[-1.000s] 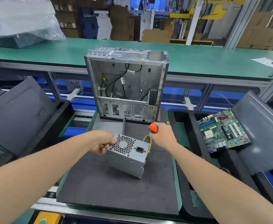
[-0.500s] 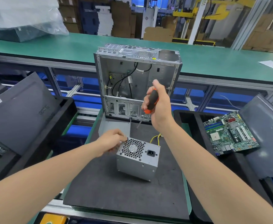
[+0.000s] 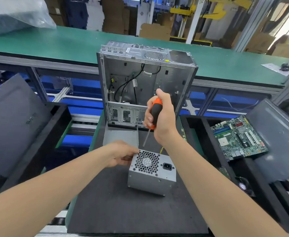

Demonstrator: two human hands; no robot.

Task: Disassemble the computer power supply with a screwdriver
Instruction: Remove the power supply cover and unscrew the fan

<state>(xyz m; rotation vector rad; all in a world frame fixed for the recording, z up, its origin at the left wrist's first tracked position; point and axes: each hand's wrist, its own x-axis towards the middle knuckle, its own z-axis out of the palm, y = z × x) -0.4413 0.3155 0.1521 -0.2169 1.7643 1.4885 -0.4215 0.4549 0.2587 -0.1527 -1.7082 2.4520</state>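
A grey metal power supply (image 3: 151, 178) stands on the dark foam mat (image 3: 123, 207), its honeycomb fan grille and black power socket facing up toward me. My left hand (image 3: 121, 153) grips its upper left edge. My right hand (image 3: 162, 117) holds an orange-and-black screwdriver (image 3: 155, 113) above the unit, handle up. The steel shaft points down and left, its tip a little above the grille's far edge and not touching it. A yellow wire shows behind the supply.
An open, emptied computer case (image 3: 145, 82) stands upright at the mat's far edge, with a loose metal panel (image 3: 121, 135) in front of it. A motherboard (image 3: 238, 137) lies in the black tray at right. Grey lids lean at left (image 3: 15, 120) and right (image 3: 277, 137).
My right hand raised the screwdriver from beside the supply and turned it tip-down over the unit. The supply went from tilted to standing level on the mat, still held by my left hand.
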